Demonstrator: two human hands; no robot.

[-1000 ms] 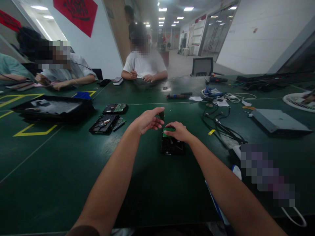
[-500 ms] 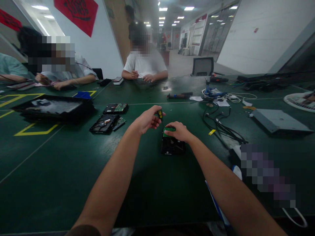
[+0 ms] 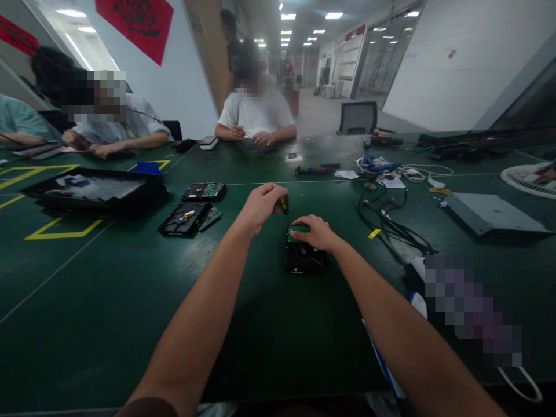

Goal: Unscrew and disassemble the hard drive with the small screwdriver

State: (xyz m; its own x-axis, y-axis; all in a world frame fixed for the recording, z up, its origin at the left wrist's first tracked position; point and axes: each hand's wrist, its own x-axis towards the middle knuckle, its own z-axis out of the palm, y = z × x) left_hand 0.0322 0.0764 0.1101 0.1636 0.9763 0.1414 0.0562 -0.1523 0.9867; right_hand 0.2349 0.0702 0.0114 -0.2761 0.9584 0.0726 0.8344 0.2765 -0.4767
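Observation:
My left hand [image 3: 261,207] is closed around the yellow-and-black handle of a screwdriver [image 3: 284,202], which stands upright with its thin shaft pointing down at the far left corner of a hard drive [image 3: 304,259]. The drive lies on the green table in front of me, black casing up, with a green circuit board [image 3: 297,233] at its far end. My right hand [image 3: 319,233] grips the drive's far part from the right, its thumb and fingers over the board. The screwdriver's tip is too small to make out.
Two more hard drives [image 3: 182,220] and a loose circuit board [image 3: 211,218] lie to the left, near a black tray [image 3: 147,194]. Cables [image 3: 388,217] and a grey metal box [image 3: 499,211] are on the right. A person in white [image 3: 256,116] sits opposite.
My left hand has turned on the screwdriver handle, its fingers now folded further round and the back of the hand showing more. The right hand and the hard drive have stayed put.

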